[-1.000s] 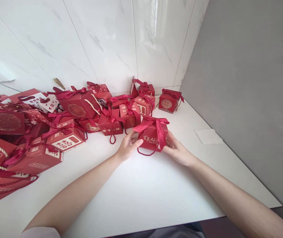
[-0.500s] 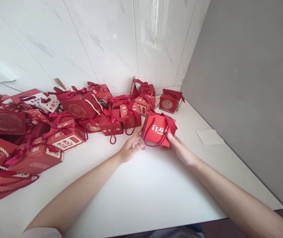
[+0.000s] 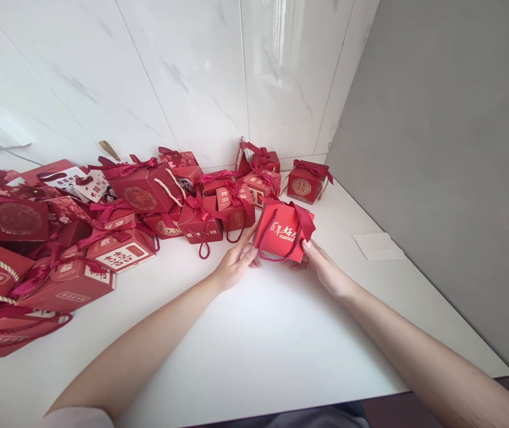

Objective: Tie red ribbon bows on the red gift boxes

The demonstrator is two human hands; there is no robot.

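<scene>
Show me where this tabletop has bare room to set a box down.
Free: the white tabletop between the forearms, and the strip between the right hand and the white paper. Crowded: the left side and back, with piled red boxes.

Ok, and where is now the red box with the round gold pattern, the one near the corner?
In the head view, the box stands right of the pile, on the white table, beside the tiled wall.
</scene>
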